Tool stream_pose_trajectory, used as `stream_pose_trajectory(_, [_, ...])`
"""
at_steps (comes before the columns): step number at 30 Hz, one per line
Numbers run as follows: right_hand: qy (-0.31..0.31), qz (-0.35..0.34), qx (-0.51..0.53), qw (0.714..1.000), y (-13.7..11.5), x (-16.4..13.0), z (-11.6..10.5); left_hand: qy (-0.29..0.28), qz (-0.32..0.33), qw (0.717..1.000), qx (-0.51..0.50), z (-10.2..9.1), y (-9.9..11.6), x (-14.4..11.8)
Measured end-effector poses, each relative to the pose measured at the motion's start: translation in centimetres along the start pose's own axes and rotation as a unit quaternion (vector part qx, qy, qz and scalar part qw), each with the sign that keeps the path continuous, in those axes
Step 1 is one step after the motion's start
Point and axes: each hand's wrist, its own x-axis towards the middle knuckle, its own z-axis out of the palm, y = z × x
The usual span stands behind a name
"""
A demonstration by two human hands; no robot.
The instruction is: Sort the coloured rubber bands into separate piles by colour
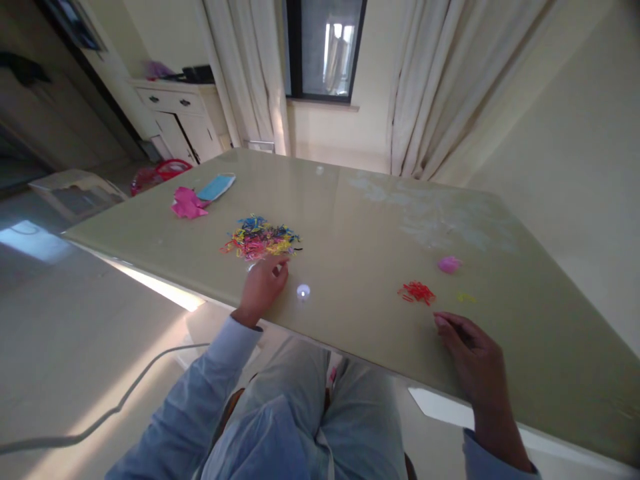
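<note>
Left hand (261, 287) fingers pinched together at near edge of mixed multicoloured rubber-band heap (260, 237). Right hand (473, 357) fingers loosely apart, flat on glossy beige desk (360, 220). Small red band pile (417, 292) right of heap already sorted; most of heap left.

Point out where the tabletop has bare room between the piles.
Bare patches: the middle strip between the mixed-colour rubber band heap and the small red band pile, and the far edge of the glossy beige table. Crowded: around the left hand at the heap, and the right hand.
</note>
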Motion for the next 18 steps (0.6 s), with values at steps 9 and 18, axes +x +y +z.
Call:
stream_pose_trajectory(9, [0.005, 0.007, -0.024, 1.000, -0.4, 0.1, 0.3, -0.046, -0.019, 0.979, 0.196, -2.9, -3.4, 1.8])
stream_pose_trajectory(18, [0.004, 0.000, -0.055, 0.998, -0.5, 0.1, 0.1, -0.141, 0.009, 0.957, 0.253, -2.3, -1.7, 2.8])
